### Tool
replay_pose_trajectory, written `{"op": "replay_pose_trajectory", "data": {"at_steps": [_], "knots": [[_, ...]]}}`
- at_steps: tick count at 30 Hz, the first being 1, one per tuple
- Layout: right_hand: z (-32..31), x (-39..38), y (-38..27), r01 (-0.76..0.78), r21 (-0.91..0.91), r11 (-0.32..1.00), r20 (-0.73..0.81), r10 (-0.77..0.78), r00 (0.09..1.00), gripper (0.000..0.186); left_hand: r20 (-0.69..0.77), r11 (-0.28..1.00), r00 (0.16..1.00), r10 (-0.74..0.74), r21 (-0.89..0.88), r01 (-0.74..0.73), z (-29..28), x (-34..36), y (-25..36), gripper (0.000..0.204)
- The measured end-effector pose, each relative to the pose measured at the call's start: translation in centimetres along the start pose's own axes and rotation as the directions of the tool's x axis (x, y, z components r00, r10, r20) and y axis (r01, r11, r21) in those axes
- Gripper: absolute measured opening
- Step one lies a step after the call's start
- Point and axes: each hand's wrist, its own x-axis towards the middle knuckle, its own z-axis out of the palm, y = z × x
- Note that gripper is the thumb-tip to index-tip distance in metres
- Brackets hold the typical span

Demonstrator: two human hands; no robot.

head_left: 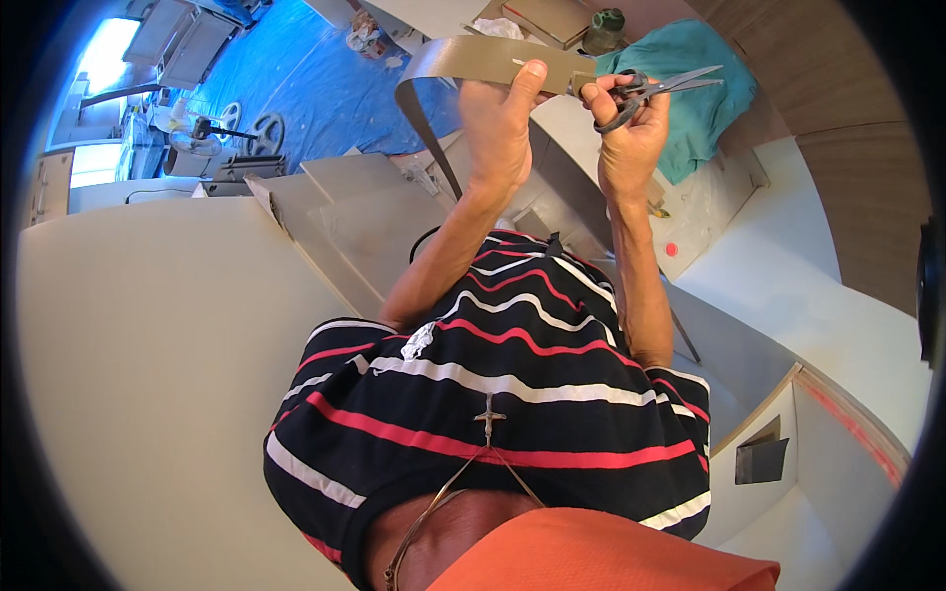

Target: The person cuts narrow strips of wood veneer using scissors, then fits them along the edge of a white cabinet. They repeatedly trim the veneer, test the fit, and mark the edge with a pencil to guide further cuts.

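Note:
My left hand (503, 128) grips a long, glossy olive-brown strip (458, 57), thumb on its upper face; the strip curves over at the left and hangs down behind that hand. My right hand (631, 138) holds black-handled scissors (639, 91), their metal blades pointing right, away from the strip. Its thumb and fingers are at the strip's right end, where a small cut or separate piece shows; I cannot tell which. Behind my right hand lies a teal cloth (705, 133), with a dark green jar (602, 32) above it.
Pale panels (158, 325) fill the left, with a blue floor covering (305, 79) and machinery (192, 138) beyond. Curved white and wood-grain panels (838, 167) stand at the right. An open white box-like unit (813, 497) is at lower right. A small red cap (671, 249) lies right of my right forearm.

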Motion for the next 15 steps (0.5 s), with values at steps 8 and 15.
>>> {"op": "replay_pose_trajectory", "data": {"at_steps": [8, 15], "knots": [[-1.8, -2.5, 1.5, -0.261, -0.146, 0.954, 0.205, 0.287, 0.936, 0.034, -0.035, 0.997, 0.999, -0.012, -0.081, 0.009, -0.6, 1.1, 0.0, 0.018], [-1.8, -2.8, 2.3, -0.336, -0.256, 0.906, 0.365, 0.412, 0.835, 0.038, -0.028, 0.992, 0.999, -0.047, -0.121, 0.043, -0.7, 1.8, 0.4, 0.017]]}}
